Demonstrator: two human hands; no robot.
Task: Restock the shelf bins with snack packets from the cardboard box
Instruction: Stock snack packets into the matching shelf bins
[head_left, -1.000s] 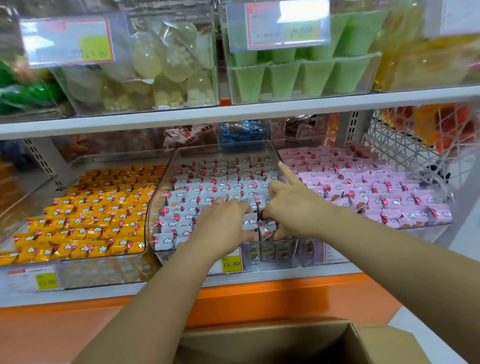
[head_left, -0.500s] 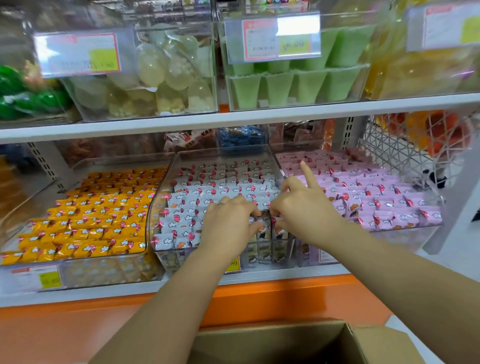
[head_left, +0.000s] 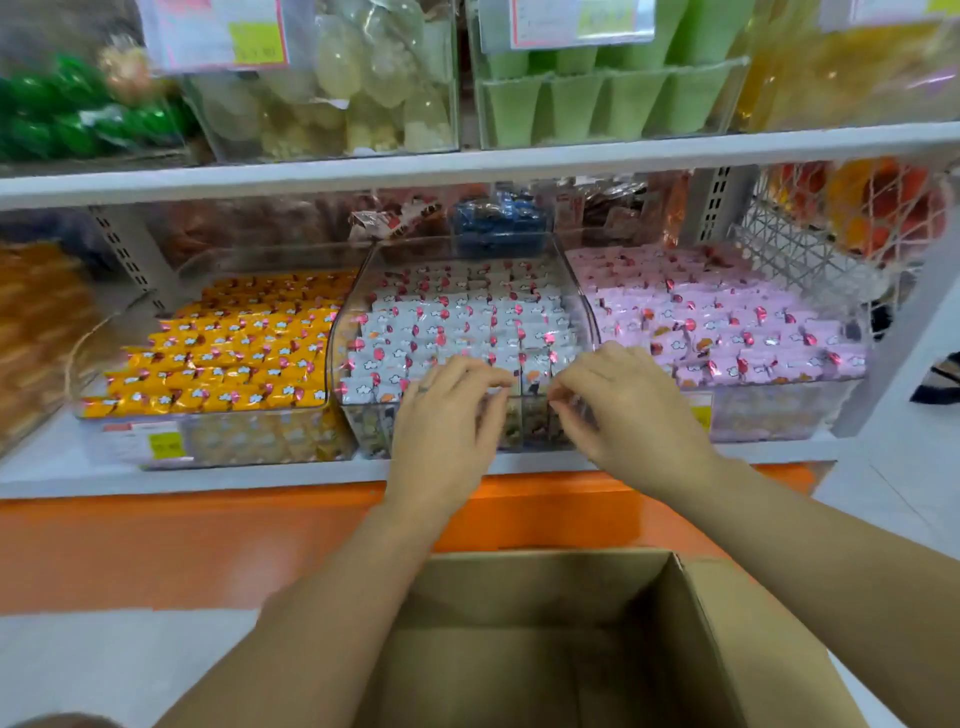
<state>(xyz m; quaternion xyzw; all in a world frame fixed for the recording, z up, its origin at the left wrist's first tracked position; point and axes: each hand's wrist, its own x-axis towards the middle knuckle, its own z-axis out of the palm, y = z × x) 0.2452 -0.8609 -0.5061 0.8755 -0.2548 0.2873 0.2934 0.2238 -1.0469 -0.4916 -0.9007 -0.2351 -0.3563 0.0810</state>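
Note:
A clear middle bin (head_left: 347, 312) on the lower shelf is filled with rows of white snack packets (head_left: 457, 317) with red marks. My left hand (head_left: 447, 421) and my right hand (head_left: 628, 410) hover at the bin's front edge, fingers bent, fingertips facing each other over the front row. Neither hand visibly holds a packet. An open cardboard box (head_left: 727, 649) stands below my forearms; the part of its inside that shows has no packets.
Left of the middle bin sits a bin of orange packets (head_left: 234, 353), and to its right a bin of pink packets (head_left: 727, 322). The upper shelf (head_left: 467, 166) carries clear bins of pale and green goods. A wire basket (head_left: 810, 249) hangs at right. An orange base (head_left: 208, 540) runs below.
Both hands have drawn back from the middle of the white-packet bin to its front edge. My right index finger no longer points up. The view has tilted down, showing more of the box.

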